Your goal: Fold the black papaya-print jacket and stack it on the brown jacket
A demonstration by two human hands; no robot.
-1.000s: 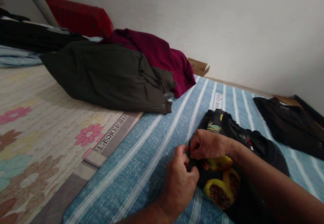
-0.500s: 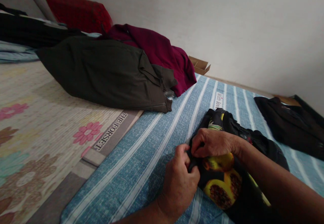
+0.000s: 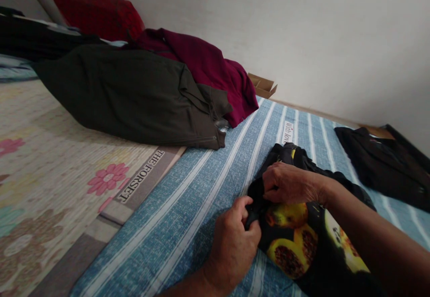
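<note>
a black garment with yellow fruit prints (image 3: pixel 289 243) is shown lying on a blue striped sheet (image 3: pixel 188 225), at and beneath both hands. its near left edge is held by the left hand (image 3: pixel 233 238), the dark cloth being pinched narrowly between thumb and fingers. the right hand (image 3: pixel 290 182) is placed over the garment, farther from the viewer and to the right of the left hand; its fingers are curled tightly on the cloth, their tips being partly hidden. a short stretch of bunched black cloth is seen between the two hands, which are set near each other but apart. the largest fruit prints are exposed below the right hand, while part of the garment is covered by the right forearm. beyond the right hand, the garment's far end is laid just beside a printed white strip (image 3: pixel 289 132). to the right, well apart from the hands, a dark folded garment (image 3: pixel 386 167) is seen. at upper left, an olive garment (image 3: pixel 134 100) is laid in front of a maroon garment (image 3: pixel 215 73).
</note>
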